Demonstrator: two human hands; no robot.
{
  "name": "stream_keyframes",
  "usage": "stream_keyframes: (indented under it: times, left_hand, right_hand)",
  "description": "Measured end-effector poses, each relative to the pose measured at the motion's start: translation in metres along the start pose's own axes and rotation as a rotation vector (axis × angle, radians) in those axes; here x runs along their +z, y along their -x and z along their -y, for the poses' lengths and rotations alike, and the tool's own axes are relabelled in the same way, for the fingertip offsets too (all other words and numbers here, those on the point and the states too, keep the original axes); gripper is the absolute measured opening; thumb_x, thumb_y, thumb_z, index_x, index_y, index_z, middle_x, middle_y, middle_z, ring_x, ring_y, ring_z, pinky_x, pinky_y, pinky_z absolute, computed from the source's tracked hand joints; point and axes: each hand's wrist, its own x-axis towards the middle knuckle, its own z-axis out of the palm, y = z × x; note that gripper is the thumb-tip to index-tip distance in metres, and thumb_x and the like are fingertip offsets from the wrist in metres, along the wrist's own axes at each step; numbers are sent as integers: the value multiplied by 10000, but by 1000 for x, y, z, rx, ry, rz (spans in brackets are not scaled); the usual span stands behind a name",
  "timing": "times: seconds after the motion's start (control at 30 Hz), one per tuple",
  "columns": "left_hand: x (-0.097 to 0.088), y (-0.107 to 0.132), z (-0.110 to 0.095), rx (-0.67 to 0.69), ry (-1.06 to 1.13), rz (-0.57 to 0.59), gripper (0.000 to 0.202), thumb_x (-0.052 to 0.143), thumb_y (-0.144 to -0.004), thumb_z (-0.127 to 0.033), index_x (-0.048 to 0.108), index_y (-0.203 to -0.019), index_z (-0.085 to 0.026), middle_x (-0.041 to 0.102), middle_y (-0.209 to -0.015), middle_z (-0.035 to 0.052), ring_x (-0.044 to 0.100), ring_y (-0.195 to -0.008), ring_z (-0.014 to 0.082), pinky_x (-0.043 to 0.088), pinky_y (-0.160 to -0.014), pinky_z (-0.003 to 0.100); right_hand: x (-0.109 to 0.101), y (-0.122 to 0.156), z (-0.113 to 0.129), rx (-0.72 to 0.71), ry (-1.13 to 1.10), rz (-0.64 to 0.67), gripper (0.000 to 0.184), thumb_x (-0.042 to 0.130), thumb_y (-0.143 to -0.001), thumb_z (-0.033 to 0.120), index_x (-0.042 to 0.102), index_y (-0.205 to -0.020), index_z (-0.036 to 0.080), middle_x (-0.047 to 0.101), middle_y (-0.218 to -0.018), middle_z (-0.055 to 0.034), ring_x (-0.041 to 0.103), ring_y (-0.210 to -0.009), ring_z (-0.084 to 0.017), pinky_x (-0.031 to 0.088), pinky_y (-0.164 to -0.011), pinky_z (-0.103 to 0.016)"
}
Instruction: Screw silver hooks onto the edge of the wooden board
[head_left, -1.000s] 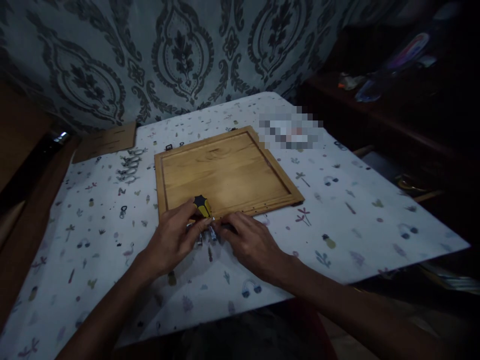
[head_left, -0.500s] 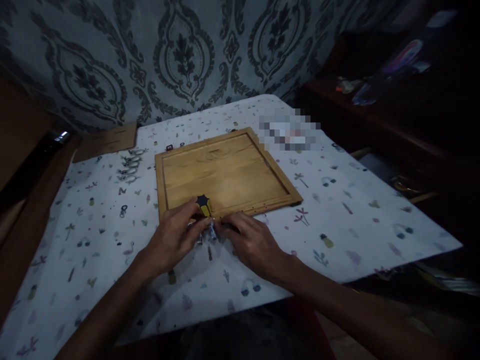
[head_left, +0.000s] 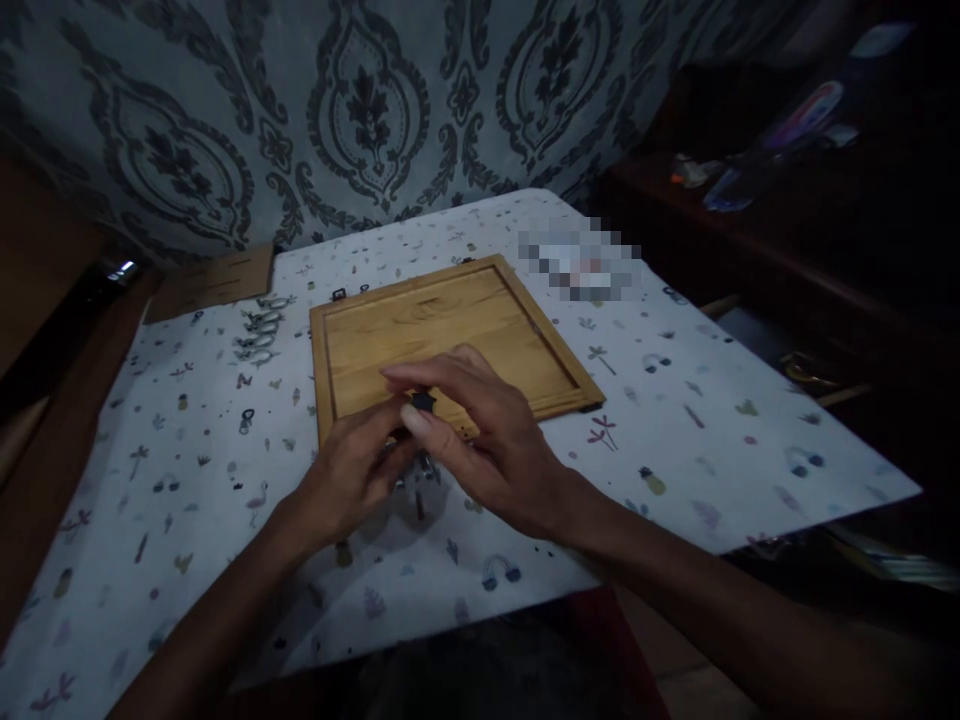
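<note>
Apparently the right hand (head_left: 487,440) mostly hides the screwdriver (head_left: 423,402).

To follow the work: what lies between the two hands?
In the head view, a dark tool handle and shiny metal pieces lie between the left hand and the right hand.

No writing, brand or number can be read. The white cloth-covered surface (head_left: 187,520) is printed only with small coloured motifs, the pale item (head_left: 581,262) at its far edge is pixelated, and nothing legible is seen on the small dark tool handle (head_left: 422,401).
</note>
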Motion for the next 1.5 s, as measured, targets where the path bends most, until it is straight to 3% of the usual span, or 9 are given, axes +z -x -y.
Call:
stream_keyframes:
  times: [0.1, 0.23, 0.33, 0.47, 0.7, 0.83, 0.97, 1.37, 1.5]
  left_hand:
    - [-1, -1, -2, -17, 1, 24, 106, 479, -931, -208, 583, -916, -191, 686, -847, 9, 658, -758, 149, 515, -668, 247]
    - [-2, 1, -1, -78, -24, 37, 157, 493, -887, -165, 583, -758, -178, 649, -695, -6, 643, -641, 142, 476, -567, 222]
    - [0, 4, 1, -69, -34, 13, 175, 509, -868, -140, 566, -705, -170, 619, -665, -12, 616, -594, 126, 440, -539, 210]
    - [-2, 4, 2, -70, -21, 15, 166, 509, -908, -177, 596, -767, -168, 623, -720, -8, 617, -632, 126, 452, -565, 217]
    - [-19, 11, 0, -140, -164, 148, 189, 528, -937, -315, 640, -1024, -189, 643, -1036, 71, 599, -973, 232, 497, -846, 375]
    - [-11, 19, -3, -137, -333, 243, 323, 600, -886, -400, 610, -1126, -185, 618, -1120, 97, 537, -1043, 295, 463, -894, 473]
    - [3, 20, -6, -180, -400, 243, 441, 635, -853, -454, 573, -1158, -143, 587, -1217, 137, 494, -1120, 328, 421, -964, 523]
    - [13, 17, -3, -252, -370, 233, 230, 637, -864, -346, 632, -1004, -164, 644, -1036, 99, 544, -1029, 311, 468, -874, 487]
    - [13, 15, -3, -238, -371, 239, 192, 656, -854, -317, 650, -991, -183, 637, -1015, 79, 555, -1000, 293, 460, -867, 476]
  right_hand:
    - [6, -10, -1, 126, -370, 83, 228, 453, -985, 216, 591, -1157, 160, 660, -1016, -54, 628, -974, -153, 516, -842, -309]
    - [14, -16, -4, 212, -692, 163, 234, 420, -1005, 236, 590, -1143, 154, 554, -669, 45, 561, -623, -80, 485, -635, -223]
    - [19, -16, -4, 210, -657, 116, 232, 419, -1009, 235, 590, -1139, 149, 476, -604, 69, 471, -548, -69, 430, -591, -220]
    - [22, -15, -3, 230, -550, 71, 252, 413, -1015, 267, 583, -1158, 148, 413, -576, 84, 414, -519, -75, 434, -645, -255]
    - [22, -17, -6, 241, -541, 73, 260, 412, -1015, 297, 591, -1138, 154, 399, -568, 85, 383, -510, -81, 447, -665, -267]
    - [20, -19, -8, 219, -585, 55, 240, 418, -1014, 268, 600, -1111, 145, 400, -580, 84, 394, -524, -78, 468, -731, -289]
    - [20, -19, -8, 222, -597, 60, 236, 428, -1012, 286, 604, -1101, 156, 405, -585, 79, 413, -531, -84, 465, -706, -288]
    - [22, -18, -10, 226, -613, 44, 231, 427, -1013, 291, 613, -1072, 169, 408, -565, 76, 401, -481, -72, 384, -512, -228]
    - [24, -17, -10, 237, -602, -71, 214, 434, -1007, 303, 612, -1041, 190, 373, -537, 79, 343, -430, -73, 326, -450, -231]
